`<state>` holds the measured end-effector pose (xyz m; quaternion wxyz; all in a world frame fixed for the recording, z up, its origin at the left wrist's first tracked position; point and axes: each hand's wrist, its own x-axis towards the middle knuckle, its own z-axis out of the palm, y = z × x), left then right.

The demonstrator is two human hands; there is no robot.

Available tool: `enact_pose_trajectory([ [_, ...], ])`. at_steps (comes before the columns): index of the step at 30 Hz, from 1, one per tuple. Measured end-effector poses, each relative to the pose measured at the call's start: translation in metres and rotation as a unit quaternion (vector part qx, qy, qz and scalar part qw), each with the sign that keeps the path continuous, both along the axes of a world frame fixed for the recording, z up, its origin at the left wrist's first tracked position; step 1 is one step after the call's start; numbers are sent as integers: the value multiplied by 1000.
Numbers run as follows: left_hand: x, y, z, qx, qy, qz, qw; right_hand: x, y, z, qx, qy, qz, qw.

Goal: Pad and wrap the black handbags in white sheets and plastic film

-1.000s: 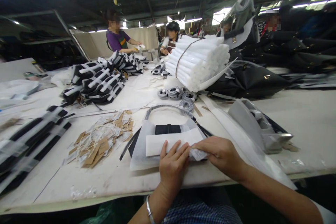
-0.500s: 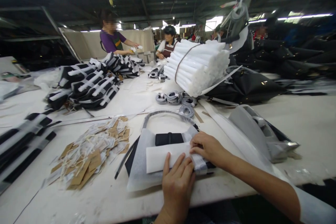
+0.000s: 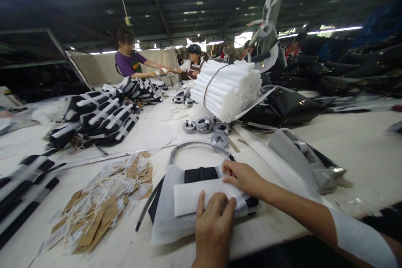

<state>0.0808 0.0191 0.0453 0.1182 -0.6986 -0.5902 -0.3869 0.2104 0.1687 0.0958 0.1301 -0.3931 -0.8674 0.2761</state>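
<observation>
Fingers (image 3: 217, 202) spread on foam strip (image 3: 187, 200)

My left hand (image 3: 214, 228) presses the foam strip over the black bag (image 3: 201, 174) on the table (image 3: 125, 255). My right hand (image 3: 246, 177), fingers bent together, has shifted to its far edge; whether it pinches anything, I can't tell. The film (image 3: 242, 206) alongside lies smoother now, so that end looks settled. The bag's inside is hidden.

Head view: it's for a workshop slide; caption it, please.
Left hand on a white strip laid across a partly wrapped black bag; right hand at the strip's far edge.
</observation>
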Motion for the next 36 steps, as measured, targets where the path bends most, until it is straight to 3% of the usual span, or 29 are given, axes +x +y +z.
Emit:
enact_pose_trajectory([
  [8, -3, 2, -6, 34, 48, -23, 998, -3, 6, -4, 31, 25, -9, 999],
  [11, -3, 2, -5, 12, 48, -22, 999, 15, 6, 3, 51, 42, -35, 997],
  [14, -5, 1, -6, -6, 53, -22, 998, 63, 9, 23, 76, 55, -94, 991],
  [19, -19, 0, -6, -26, 152, -55, 986, 185, 22, 67, 122, 35, -265, 956],
  [23, -27, 3, -7, 10, 205, -64, 977, 247, 34, 77, 31, 4, -330, 943],
  [29, -24, 5, -9, 39, 218, -54, 974, 256, 56, 76, -161, 13, -340, 927],
  [36, -26, 6, -6, 56, 253, -59, 964, 239, 71, 77, -249, 16, -350, 903],
])
